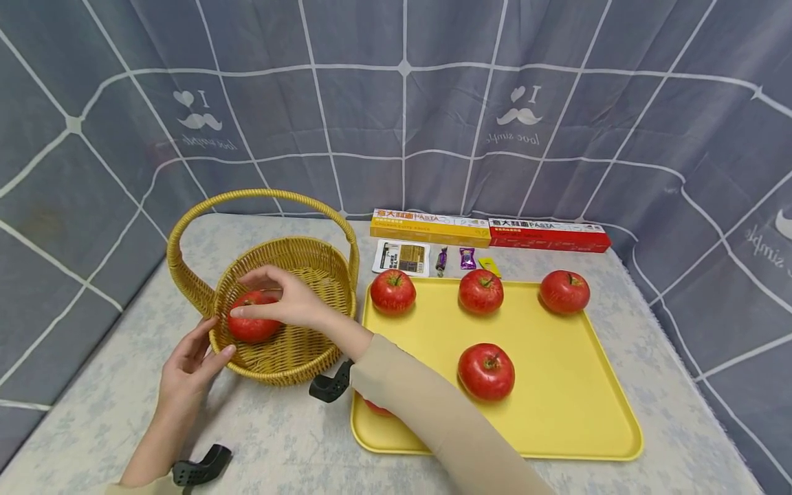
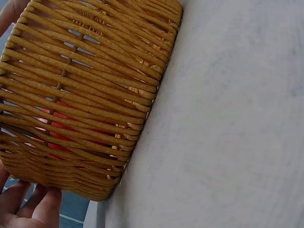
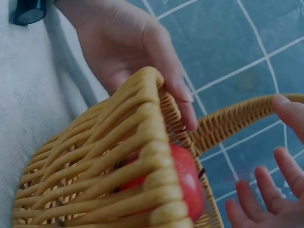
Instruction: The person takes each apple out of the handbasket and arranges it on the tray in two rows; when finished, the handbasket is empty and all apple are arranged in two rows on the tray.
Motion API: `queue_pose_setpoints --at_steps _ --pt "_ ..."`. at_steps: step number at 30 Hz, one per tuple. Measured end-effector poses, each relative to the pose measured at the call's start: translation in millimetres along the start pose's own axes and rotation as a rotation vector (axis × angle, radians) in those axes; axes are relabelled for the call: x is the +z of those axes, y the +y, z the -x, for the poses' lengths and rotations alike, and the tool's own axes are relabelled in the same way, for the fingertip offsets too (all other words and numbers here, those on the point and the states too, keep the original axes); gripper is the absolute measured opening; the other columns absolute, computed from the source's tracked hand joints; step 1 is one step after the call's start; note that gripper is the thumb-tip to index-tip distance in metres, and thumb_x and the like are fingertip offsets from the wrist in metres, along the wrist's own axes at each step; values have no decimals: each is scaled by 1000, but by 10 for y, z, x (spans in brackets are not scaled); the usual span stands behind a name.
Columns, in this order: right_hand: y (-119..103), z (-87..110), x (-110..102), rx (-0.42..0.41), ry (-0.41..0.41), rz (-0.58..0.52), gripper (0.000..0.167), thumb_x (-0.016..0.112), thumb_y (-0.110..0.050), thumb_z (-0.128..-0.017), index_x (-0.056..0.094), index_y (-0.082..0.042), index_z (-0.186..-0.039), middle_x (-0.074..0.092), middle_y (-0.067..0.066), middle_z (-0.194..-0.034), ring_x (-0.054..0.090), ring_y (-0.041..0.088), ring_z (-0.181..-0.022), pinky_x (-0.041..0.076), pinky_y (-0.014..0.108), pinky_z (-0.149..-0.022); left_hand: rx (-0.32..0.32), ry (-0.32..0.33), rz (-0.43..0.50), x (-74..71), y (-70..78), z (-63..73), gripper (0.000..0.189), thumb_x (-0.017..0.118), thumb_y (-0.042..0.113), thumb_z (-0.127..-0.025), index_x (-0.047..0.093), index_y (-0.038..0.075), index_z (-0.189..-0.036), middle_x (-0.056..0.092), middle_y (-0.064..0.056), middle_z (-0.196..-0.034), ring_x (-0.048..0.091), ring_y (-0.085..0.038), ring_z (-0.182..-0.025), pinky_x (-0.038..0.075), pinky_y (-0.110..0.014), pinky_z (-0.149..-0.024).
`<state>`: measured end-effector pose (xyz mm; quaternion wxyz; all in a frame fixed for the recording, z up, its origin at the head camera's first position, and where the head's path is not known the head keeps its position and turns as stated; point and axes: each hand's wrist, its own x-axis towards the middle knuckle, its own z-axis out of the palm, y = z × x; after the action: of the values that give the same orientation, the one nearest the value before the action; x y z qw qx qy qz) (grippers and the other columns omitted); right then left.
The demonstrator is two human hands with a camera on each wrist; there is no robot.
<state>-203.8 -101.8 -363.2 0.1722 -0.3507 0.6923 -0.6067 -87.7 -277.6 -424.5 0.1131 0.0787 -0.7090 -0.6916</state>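
A wicker basket (image 1: 272, 377) with a tall arched handle stands on the left of the table. One red apple (image 1: 250, 330) lies inside it near the left wall, showing red through the weave in the left wrist view. My left hand (image 1: 188, 371) holds the basket's rim near the base of the handle, thumb at the front. Above the apple, inside the basket opening, is my right hand (image 1: 291, 299). Its fingers are spread and stand apart from the apple (image 3: 187, 183) in the right wrist view.
A yellow tray (image 1: 557, 385) right of the basket bears several red apples (image 1: 487, 372), one mostly hidden under the right sleeve (image 1: 427, 405). Behind it lie a yellow pasta box (image 1: 430, 234), a red pasta box (image 1: 547, 237), a white packet (image 1: 402, 258) and small wrapped candies (image 1: 467, 258).
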Motion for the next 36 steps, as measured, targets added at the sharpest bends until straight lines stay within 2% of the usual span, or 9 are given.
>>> queue_pose_setpoints --at_steps 6,11,18,23,29,33,36 --pt "72 -25 -3 112 30 194 57 77 -29 -78 54 -16 -129 48 -7 -132 42 10 -125 38 30 -101 1 5 17 8 5 -6 61 63 2 -89 37 9 -144 19 -3 -154 15 -15 -141 26 -14 -104" --pt "136 -36 27 212 -5 235 65 78 -32 -75 51 -23 -133 40 -6 -140 39 14 -127 41 30 -96 21 0 11 1 -7 -7 61 63 1 -89 37 8 -144 21 -4 -154 17 -15 -141 29 -12 -102" --pt "173 -27 79 207 -132 276 83 80 -30 -73 37 -21 -144 39 -7 -140 45 7 -118 43 21 -88 28 -14 36 -7 -11 10 60 61 -1 -89 38 7 -143 24 -3 -152 18 -15 -141 31 -10 -99" --pt "163 -25 83 235 -147 375 83 80 -36 -72 39 -24 -143 43 -8 -136 42 8 -118 43 24 -87 22 -24 32 -17 -10 20 60 61 2 -90 37 10 -144 21 -1 -154 15 -15 -141 29 -10 -101" --pt "150 6 112 292 -208 494 83 81 -42 -69 42 -29 -141 37 -5 -134 40 9 -112 42 23 -83 14 -21 6 -18 -16 36 60 62 5 -90 38 12 -144 20 -1 -154 14 -16 -141 28 -11 -102" --pt "148 27 116 295 -248 483 77 83 -37 -68 47 -26 -135 40 -4 -126 41 6 -105 42 20 -79 8 -18 16 -10 -7 26 60 62 4 -90 38 12 -144 19 -1 -154 14 -15 -141 27 -12 -103" --pt "156 37 97 276 -304 412 74 84 -27 -68 44 -19 -131 45 -4 -115 45 5 -99 42 16 -76 5 -14 27 -3 -7 17 60 62 3 -90 38 12 -144 20 -1 -154 14 -15 -141 27 -12 -103"
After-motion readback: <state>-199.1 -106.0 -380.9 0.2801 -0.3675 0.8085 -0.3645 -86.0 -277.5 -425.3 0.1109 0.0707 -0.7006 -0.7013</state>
